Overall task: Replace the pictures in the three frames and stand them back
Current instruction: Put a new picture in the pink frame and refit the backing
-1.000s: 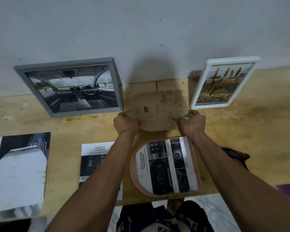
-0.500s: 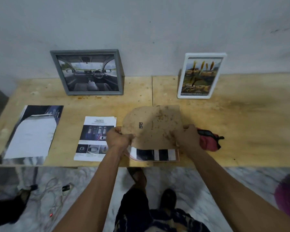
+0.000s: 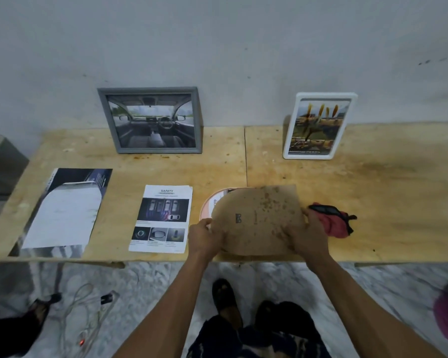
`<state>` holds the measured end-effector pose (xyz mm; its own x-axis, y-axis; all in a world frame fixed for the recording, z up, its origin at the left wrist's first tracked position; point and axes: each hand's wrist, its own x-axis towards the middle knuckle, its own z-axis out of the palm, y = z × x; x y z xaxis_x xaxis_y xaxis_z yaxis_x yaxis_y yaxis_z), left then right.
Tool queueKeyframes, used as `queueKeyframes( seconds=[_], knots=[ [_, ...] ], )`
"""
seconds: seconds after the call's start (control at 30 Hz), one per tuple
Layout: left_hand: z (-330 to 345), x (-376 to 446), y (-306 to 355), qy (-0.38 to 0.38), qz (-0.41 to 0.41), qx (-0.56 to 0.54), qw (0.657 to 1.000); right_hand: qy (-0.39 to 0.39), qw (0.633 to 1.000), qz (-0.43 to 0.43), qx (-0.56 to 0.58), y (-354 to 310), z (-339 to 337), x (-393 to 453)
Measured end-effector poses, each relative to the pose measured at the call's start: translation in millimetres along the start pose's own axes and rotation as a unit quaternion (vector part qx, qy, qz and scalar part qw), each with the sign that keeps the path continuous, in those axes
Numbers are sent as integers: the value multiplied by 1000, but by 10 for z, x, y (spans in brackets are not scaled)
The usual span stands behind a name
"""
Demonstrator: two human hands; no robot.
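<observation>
A brown, stained backing board (image 3: 259, 218) lies over a pink arch-shaped frame (image 3: 207, 208) with a car picture in it, near the table's front edge. My left hand (image 3: 204, 237) grips the board's left edge and my right hand (image 3: 311, 233) grips its right edge. A grey frame (image 3: 150, 120) with a car-interior picture stands against the wall at the back left. A white frame (image 3: 318, 125) with a field picture stands at the back right. Two loose pictures lie on the table: a "SAFETY" sheet (image 3: 163, 218) and a larger dark sheet (image 3: 62, 210).
A red and black cloth (image 3: 334, 219) lies just right of my right hand. The wooden table (image 3: 386, 189) meets the wall at the back. Cables (image 3: 86, 311) and my feet are on the marble floor below the front edge.
Both hands brought the backing board from near the wall toward the front edge and down over the pink frame, which it now mostly covers. The camera view has pulled back.
</observation>
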<state>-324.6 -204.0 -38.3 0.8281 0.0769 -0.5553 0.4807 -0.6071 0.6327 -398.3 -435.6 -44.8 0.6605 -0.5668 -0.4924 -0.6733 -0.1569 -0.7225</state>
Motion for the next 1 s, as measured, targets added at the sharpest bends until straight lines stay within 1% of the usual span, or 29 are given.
queueKeyframes(
  seconds=[0.17,0.27,0.43,0.63,0.9,1.0],
  knots=[
    [-87,228,-87,56,39,127,990,37,999,-7,28,54,7,-24],
    [-115,379,-137,45,75,197,977,55,998,-6,40,60,7,-56],
    [-128,505,-96,23,85,215,973,62,997,-17,38,116,15,57],
    [-63,540,-111,7,106,270,957,74,997,9,14,172,70,159],
    [-37,606,-144,9,107,227,968,67,995,-31,-66,146,261,158],
    [-39,619,-151,11,126,232,964,61,994,-21,-86,98,347,174]
  ],
)
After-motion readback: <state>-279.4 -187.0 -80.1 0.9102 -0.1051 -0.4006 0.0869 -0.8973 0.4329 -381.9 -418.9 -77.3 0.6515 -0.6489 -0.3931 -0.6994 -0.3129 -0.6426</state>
